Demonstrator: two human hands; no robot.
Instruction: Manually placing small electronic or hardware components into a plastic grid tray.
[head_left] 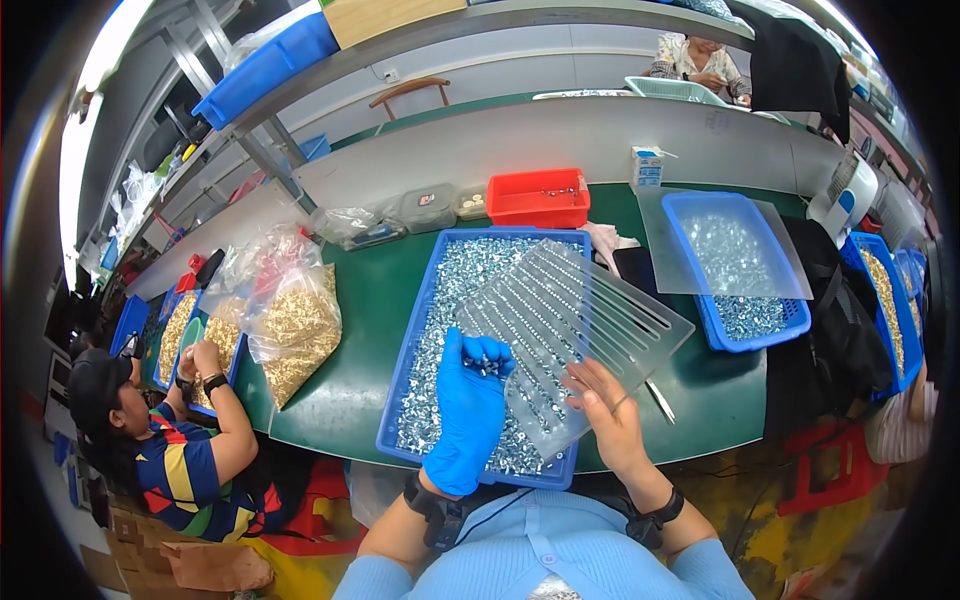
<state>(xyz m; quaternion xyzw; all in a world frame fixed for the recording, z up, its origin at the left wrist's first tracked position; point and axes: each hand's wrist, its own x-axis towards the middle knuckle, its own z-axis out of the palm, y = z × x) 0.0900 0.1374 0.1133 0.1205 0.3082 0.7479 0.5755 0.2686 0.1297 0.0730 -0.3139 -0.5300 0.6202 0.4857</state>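
Observation:
My left hand point(470, 400), in a blue glove, is closed with its fingers curled around several small silvery metal parts point(484, 367), perhaps screws. Beneath it a blue tray point(384, 425) is filled with loose shiny metal parts point(425, 385). A clear slotted plate point(655, 325) lies tilted across the tray's right side. Small metal pieces sit in rows in many of its slots, while slots toward its right end look bare. My bare right hand point(612, 415) rests at the plate's near right edge, fingers apart and touching it.
A red bin point(538, 200) and lidded plastic boxes point(428, 208) stand along the back divider. To the right is another blue tray point(750, 335) of metal parts under a clear sheet point(655, 240). Tweezers point(660, 402) lie nearby. Bagged golden parts point(300, 335) stand left, beside a co-worker point(190, 450).

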